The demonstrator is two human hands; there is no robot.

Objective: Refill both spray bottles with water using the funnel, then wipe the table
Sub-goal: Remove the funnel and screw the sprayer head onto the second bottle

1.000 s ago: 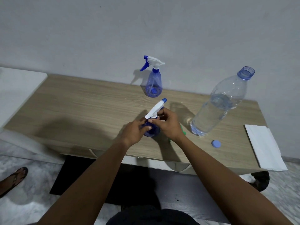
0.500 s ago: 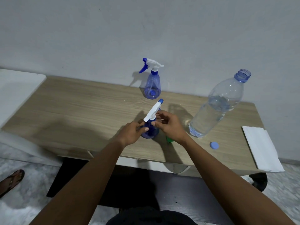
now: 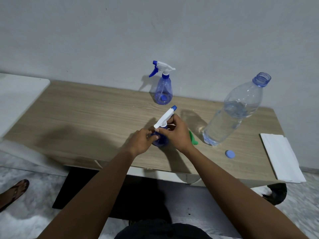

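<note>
Upright near the tabletop's (image 3: pixel 86 118) front edge, blue spray bottle (image 3: pixel 161 143), left hand (image 3: pixel 142 141) fingers curled round its body, right hand (image 3: pixel 175 134) fingers pinching the white spray head (image 3: pixel 164 117). Best held steady, twisting only the head.

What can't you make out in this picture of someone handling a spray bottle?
Head view:
The near spray bottle at its neck: the left hand and right hand cover it, so whether the sprayer head is screwed on cannot be told.
Its water level: hidden by the same hands.
The green funnel: mostly behind the right hand; only an edge shows.
A sandalled foot: cut off by the left edge.
</note>
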